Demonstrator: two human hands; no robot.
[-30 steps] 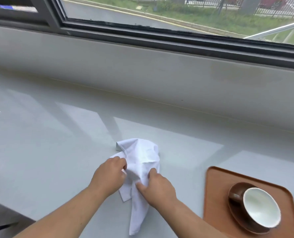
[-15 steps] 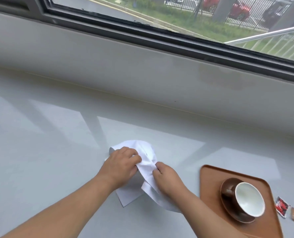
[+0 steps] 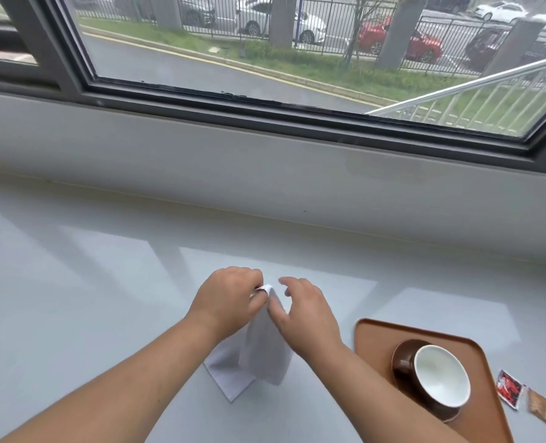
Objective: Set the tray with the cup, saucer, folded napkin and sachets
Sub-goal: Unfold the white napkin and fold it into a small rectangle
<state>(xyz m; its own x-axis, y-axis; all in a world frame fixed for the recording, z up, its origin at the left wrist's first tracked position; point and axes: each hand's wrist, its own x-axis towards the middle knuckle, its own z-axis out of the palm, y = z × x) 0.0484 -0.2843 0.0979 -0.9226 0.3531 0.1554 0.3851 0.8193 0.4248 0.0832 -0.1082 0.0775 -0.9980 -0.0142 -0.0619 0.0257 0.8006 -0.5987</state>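
Left hand (image 3: 230, 298): your fingers pinch the napkin (image 3: 259, 356) top.
Right hand (image 3: 303, 311): fingers loosely spread, thumb touching the napkin.
Tray (image 3: 374, 334): holds cup (image 3: 441, 375) on saucer (image 3: 406, 366).

Two bare forearms, left hand (image 3: 230, 298), right hand (image 3: 307, 311), no sleeves visible

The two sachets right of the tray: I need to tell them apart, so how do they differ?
The red sachet is red, black and white; the brown sachet is tan. The red sachet lies nearer the tray, the brown sachet farther right, near the picture's edge. Both lie flat on the counter, off the tray.
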